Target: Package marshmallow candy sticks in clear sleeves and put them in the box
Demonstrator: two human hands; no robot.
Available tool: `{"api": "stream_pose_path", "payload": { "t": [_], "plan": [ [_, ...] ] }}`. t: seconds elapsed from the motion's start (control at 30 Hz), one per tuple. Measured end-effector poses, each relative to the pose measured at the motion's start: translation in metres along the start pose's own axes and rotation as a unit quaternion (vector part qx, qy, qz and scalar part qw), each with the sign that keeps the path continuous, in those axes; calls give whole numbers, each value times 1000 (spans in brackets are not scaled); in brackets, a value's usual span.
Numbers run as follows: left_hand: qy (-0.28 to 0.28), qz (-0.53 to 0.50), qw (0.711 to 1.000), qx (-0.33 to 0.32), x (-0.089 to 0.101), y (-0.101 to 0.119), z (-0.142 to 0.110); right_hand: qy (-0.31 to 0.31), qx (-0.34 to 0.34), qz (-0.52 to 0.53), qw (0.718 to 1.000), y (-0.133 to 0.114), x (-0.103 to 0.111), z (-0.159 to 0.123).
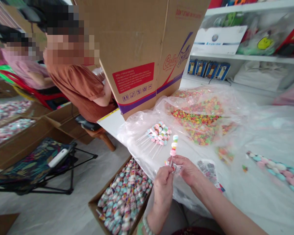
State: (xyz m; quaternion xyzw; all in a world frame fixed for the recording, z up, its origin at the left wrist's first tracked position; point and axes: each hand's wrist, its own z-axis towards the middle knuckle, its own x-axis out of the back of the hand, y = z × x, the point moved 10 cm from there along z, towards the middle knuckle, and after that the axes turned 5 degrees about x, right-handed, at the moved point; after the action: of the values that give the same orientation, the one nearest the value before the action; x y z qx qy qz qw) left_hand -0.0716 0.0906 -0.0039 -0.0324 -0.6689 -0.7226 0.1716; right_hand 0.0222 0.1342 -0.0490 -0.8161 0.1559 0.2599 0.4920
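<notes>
A candy skewer (173, 147) of pastel marshmallows and small coloured rings stands upright in front of me. My left hand (163, 182) is closed around its stick, below the candy. Close against it, my right hand (186, 168) has its thumb and fingers pinched together at the skewer's base, on a crinkled piece of clear plastic wrapping (178, 168). The fingers partly hide the stick and the wrapping. Beyond my hands, a cluster of unwrapped marshmallow skewers (159, 133) lies on the plastic-covered table, sticks pointing toward me and left.
Loose fruit-coloured candy rings (201, 124) lie under clear sheeting. To the right is a row of marshmallows (279, 168). A carton of wrapped skewers (127, 195) sits below the table's left edge. A tall cardboard box (142, 49) stands behind; two people sit at left.
</notes>
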Motion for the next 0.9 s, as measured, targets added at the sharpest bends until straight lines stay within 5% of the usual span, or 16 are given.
{"api": "stream_pose_path", "payload": {
  "t": [0.13,0.23,0.3,0.43,0.57,0.77,0.9],
  "plan": [
    [-57,-107,987,110,-17,-5,-13,64,58,-21,996,-24,31,-15],
    [-37,-266,923,274,-12,-19,-20,91,111,-54,988,-49,49,-30],
    [-41,-347,877,330,-10,-17,-20,74,143,-107,981,-61,49,-42],
    [-14,-338,887,315,1,-6,-13,17,133,-139,981,-50,26,-64],
    [-9,-322,907,270,-12,7,-12,-13,124,-116,985,-31,-4,-74],
    [-87,-404,845,340,-41,-2,-16,0,133,-161,978,-32,1,-70],
    [-75,-398,847,343,-39,-17,-10,5,115,-180,977,-28,9,-71]
  ]
}}
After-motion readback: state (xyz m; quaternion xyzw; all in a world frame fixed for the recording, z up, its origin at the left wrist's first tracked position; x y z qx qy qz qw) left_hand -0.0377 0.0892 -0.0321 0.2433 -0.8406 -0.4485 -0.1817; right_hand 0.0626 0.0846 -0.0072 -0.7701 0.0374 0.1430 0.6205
